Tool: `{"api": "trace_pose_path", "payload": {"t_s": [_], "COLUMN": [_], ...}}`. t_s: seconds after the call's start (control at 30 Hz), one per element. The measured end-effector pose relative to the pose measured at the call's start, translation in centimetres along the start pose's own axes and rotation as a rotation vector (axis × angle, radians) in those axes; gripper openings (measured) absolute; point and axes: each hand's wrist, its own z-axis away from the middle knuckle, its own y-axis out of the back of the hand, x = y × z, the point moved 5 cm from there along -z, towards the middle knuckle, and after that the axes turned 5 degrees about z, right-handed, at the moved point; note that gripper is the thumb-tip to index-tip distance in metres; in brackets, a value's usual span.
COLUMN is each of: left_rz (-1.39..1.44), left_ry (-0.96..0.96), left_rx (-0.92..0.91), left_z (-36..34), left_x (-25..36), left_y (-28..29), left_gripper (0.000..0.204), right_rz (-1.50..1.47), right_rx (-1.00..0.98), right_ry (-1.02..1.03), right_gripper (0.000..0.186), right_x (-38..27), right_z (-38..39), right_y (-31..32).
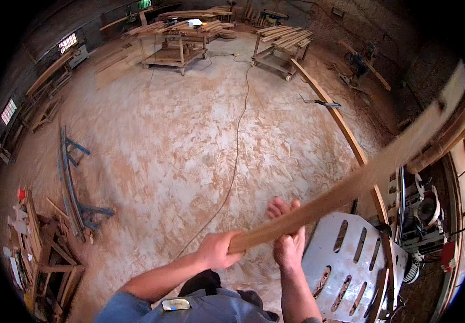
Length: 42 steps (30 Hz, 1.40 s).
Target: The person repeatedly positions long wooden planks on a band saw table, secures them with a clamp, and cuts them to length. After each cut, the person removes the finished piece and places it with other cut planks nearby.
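A long wooden plank [318,203] slants up from my waist to the far right, its far end blurred. My left hand [222,250] is wrapped around the plank's near end. Farther along, my right hand [291,247] holds the plank from below, its palm under the wood and its fingers showing past the far edge. The middle of my right hand is hidden by the plank. Just right of my right forearm stands a grey metal plate with long slots [318,258].
A second long plank [345,129] runs from a wheeled cart [275,56] toward the slotted plate. A cable [238,140] crosses the dusty floor. Blue metal stands [73,177] and a wooden rack [57,269] are on the left. Machine parts [429,207] line the right.
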Motion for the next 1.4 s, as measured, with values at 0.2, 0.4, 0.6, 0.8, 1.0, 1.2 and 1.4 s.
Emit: {"api": "trace_pose_path", "payload": {"t_s": [0.2, 0.4, 0.6, 0.8, 1.0, 1.2, 1.4], "left_rz": [-0.178, -0.292, -0.430, -0.379, -0.182, -0.078, -0.082], "left_ry": [0.097, -0.029, 0.392, 0.492, 0.971, 0.938, 0.686], "left_rx": [-0.044, 0.074, 0.170, 0.149, 0.025, -0.012, 0.070], "left_z": [0.5, -5.7, -9.6, -16.2, -24.6, -42.9, -66.3], "left_x": [-10.5, -21.3, -34.1, -40.4, -51.0, -56.5, -58.0], "left_y": [7.6, 14.3, 24.8, 32.3, 35.7, 42.8, 54.0], "left_gripper": [0.050, 0.064, 0.078, 0.078, 0.071, 0.058, 0.050], "right_rz": [-0.466, -0.440, -0.433, -0.494, -0.176, 0.019, 0.012], "right_rx": [0.195, 0.141, 0.107, 0.094, -0.049, -0.031, -0.132], "right_ry": [-0.362, -0.367, -0.356, -0.561, -0.669, -0.718, -0.348], "right_gripper": [0.035, 0.032, 0.031, 0.035, 0.039, 0.045, 0.061], "right_x": [10.6, 18.5, 24.0, 29.5, 38.2, 42.8, 42.1], "right_z": [-4.3, -15.0, -35.4, -51.8, -68.3, -88.2, -110.8], "right_y": [-6.8, -8.6, -8.5, -11.3, -12.6, -15.8, -17.7]}}
